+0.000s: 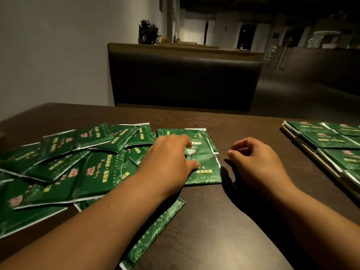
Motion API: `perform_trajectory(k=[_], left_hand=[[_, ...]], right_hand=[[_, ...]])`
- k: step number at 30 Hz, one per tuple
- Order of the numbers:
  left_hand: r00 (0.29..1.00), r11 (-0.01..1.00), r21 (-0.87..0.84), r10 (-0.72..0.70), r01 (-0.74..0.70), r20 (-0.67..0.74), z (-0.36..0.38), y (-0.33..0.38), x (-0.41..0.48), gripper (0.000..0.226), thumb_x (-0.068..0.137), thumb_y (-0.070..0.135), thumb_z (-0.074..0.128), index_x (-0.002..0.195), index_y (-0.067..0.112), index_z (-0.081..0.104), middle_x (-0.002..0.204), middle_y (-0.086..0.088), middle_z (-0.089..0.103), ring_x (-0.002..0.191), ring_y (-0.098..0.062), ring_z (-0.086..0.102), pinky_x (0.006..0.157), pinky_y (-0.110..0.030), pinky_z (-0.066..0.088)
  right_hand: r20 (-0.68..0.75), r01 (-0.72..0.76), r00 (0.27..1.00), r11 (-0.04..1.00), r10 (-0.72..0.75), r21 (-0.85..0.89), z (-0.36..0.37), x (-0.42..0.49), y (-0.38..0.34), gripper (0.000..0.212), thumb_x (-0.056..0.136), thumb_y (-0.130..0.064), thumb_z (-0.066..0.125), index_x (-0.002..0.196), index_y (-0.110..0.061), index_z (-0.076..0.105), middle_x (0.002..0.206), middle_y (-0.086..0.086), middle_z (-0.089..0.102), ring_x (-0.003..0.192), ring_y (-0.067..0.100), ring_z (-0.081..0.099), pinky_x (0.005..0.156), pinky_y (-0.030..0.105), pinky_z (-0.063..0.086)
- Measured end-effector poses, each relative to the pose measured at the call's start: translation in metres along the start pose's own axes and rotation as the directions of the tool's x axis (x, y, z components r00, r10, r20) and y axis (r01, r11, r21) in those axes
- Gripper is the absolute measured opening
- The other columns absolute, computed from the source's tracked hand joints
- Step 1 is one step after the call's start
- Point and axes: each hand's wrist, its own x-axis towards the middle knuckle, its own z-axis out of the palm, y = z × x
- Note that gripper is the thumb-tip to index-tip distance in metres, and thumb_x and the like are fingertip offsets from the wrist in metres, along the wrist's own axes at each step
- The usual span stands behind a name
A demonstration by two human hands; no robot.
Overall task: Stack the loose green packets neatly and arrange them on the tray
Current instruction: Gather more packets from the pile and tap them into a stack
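Green packets [78,164] lie in a messy heap just left of the left hand [169,158]. That hand is spread out, fingers and thumb resting on one packet [206,170] on the dark desk [214,221]. The right hand [257,162] is just beside that packet, loosely curled and holding nothing. Well off to its right, tidy packets [331,141] sit on the tray [311,152].

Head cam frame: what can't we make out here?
All head view.
- Loose green foil packets: overlapping, cut by left edge; count unknowable, print blurred.
- Dark flat tray: cut by right edge; fill unknown.
- Green packet under left hand: partly covered by it.
- Dark clump on far ledge: too dim to identify.
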Motion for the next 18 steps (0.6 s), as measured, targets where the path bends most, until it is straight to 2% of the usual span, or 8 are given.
perform_trajectory(k=[2, 4, 6, 9, 12, 15, 17, 18], left_hand=[[0.998, 0.994, 0.099, -0.058, 0.056, 0.018, 0.0, -0.001, 0.0, 0.073, 0.085, 0.068, 0.067, 0.143, 0.031, 0.043, 0.141, 0.002, 0.045, 0.137, -0.022, 0.034, 0.112, -0.043, 0.038], [0.99, 0.982, 0.143, -0.129, 0.12, 0.053, 0.0, -0.002, 0.001, 0.084, 0.083, 0.075, 0.061, 0.148, 0.029, 0.034, 0.148, -0.005, 0.039, 0.142, -0.027, 0.027, 0.115, -0.045, 0.033], [0.989, 0.985, 0.111, -0.141, 0.134, 0.051, 0.002, -0.003, 0.001, 0.084, 0.082, 0.073, 0.065, 0.148, 0.03, 0.035, 0.147, -0.005, 0.042, 0.141, -0.028, 0.029, 0.114, -0.045, 0.032], [0.992, 0.991, 0.014, -0.13, 0.13, 0.008, 0.001, -0.003, 0.002, 0.081, 0.08, 0.065, 0.075, 0.146, 0.033, 0.04, 0.144, -0.001, 0.051, 0.138, -0.027, 0.037, 0.113, -0.046, 0.034], [0.992, 0.991, -0.064, -0.123, 0.121, -0.027, 0.0, -0.001, 0.001, 0.074, 0.079, 0.055, 0.081, 0.141, 0.036, 0.045, 0.135, 0.004, 0.061, 0.134, -0.026, 0.046, 0.11, -0.046, 0.033], [0.986, 0.952, -0.304, -0.082, 0.033, -0.149, 0.001, -0.003, 0.003, 0.054, 0.085, 0.037, 0.082, 0.131, 0.037, 0.053, 0.114, 0.01, 0.064, 0.115, -0.018, 0.062, 0.104, -0.047, 0.048], [0.98, 0.837, -0.546, -0.084, -0.028, -0.179, 0.0, -0.002, 0.004, 0.043, 0.09, 0.028, 0.078, 0.126, 0.038, 0.057, 0.115, 0.01, 0.066, 0.109, -0.013, 0.066, 0.096, -0.045, 0.057], [0.981, 0.761, -0.647, -0.094, -0.04, -0.172, 0.0, -0.002, 0.004, 0.041, 0.092, 0.027, 0.076, 0.126, 0.041, 0.058, 0.118, 0.007, 0.066, 0.11, -0.015, 0.067, 0.094, -0.045, 0.059]], right_hand=[[0.039, 0.01, 0.999, 0.998, -0.008, -0.062, 0.003, -0.001, -0.001, 0.015, 0.093, -0.031, 0.073, 0.106, -0.025, 0.068, 0.092, -0.012, 0.068, 0.086, 0.006, 0.064, 0.073, 0.031, 0.049], [0.068, 0.044, 0.997, 0.992, -0.037, -0.115, 0.006, -0.003, -0.001, 0.02, 0.092, -0.032, 0.072, 0.111, -0.025, 0.067, 0.094, -0.012, 0.067, 0.089, 0.008, 0.065, 0.079, 0.033, 0.053], [0.09, 0.062, 0.995, 0.991, -0.051, -0.121, 0.005, -0.006, 0.0, 0.024, 0.092, -0.032, 0.072, 0.114, -0.025, 0.066, 0.099, -0.012, 0.068, 0.094, 0.008, 0.065, 0.084, 0.034, 0.055], [0.152, 0.084, 0.986, 0.991, -0.068, -0.1, 0.002, -0.007, -0.001, 0.027, 0.092, -0.032, 0.074, 0.117, -0.028, 0.065, 0.108, -0.012, 0.071, 0.097, 0.003, 0.065, 0.083, 0.027, 0.052], [0.203, 0.097, 0.976, 0.993, -0.083, -0.06, 0.0, -0.009, -0.003, 0.033, 0.092, -0.031, 0.077, 0.122, -0.028, 0.064, 0.111, -0.012, 0.071, 0.099, 0.002, 0.065, 0.086, 0.027, 0.053], [0.191, 0.076, 0.978, 0.997, -0.079, 0.026, 0.0, -0.009, -0.003, 0.037, 0.09, -0.036, 0.078, 0.124, -0.029, 0.064, 0.107, -0.011, 0.074, 0.096, 0.002, 0.069, 0.086, 0.03, 0.056], [0.161, 0.021, 0.986, 0.991, -0.042, 0.133, -0.003, -0.006, -0.001, 0.041, 0.09, -0.041, 0.078, 0.126, -0.03, 0.062, 0.106, -0.008, 0.076, 0.097, 0.008, 0.072, 0.092, 0.037, 0.058], [0.151, -0.004, 0.988, 0.98, -0.027, 0.197, -0.004, -0.006, 0.0, 0.041, 0.09, -0.041, 0.077, 0.127, -0.031, 0.061, 0.106, -0.007, 0.077, 0.096, 0.01, 0.074, 0.092, 0.038, 0.058]])
